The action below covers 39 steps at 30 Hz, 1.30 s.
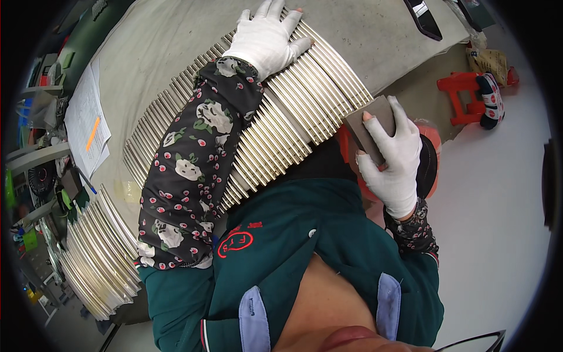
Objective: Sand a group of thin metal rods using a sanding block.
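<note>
Where slender rods (316,70) gleam, the white-gloved left hand (264,41) rests.

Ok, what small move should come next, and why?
I'd probably slide the grey block along the nearest rod ends: the right hand holds it beside them, and the left hand lies spread across the metal rods, seemingly steadying them.

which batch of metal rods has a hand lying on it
The larger batch of rods spread across the table, under the left hand; the smaller batch at lower left has no hand on it.
</note>
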### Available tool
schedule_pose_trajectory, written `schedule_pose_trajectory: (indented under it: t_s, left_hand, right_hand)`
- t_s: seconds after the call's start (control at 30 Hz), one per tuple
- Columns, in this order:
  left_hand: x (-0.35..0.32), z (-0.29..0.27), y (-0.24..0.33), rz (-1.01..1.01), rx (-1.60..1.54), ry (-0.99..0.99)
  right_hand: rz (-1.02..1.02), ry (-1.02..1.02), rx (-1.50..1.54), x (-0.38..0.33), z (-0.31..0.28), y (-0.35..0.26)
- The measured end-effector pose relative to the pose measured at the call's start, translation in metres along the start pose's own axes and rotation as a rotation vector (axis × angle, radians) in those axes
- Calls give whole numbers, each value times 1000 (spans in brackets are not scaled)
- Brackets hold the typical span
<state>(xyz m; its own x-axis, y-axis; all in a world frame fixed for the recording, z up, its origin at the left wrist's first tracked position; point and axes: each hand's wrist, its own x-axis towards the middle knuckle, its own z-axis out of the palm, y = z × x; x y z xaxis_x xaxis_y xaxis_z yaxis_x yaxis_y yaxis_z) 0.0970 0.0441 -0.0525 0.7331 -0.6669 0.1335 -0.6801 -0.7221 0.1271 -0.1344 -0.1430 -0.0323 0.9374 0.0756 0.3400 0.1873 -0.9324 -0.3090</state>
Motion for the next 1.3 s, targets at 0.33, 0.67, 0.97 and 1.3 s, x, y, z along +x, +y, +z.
schedule_pose_trajectory:
  t_s: [0.33,0.67,0.97,1.3]
  left_hand:
    - [1,-1,-1,-2,2,-5]
    - [17,4,8,-30,-22,-25]
    - [30,24,3,-33,139,-13]
    - [33,32,-1,-24,92,29]
  right_hand:
    - [-81,23,-123,49,15,-19]
    - [109,-76,-70,-37,-6,18]
    - [-290,-170,218,10,6,-10]
    - [-195,6,179,20,2,27]
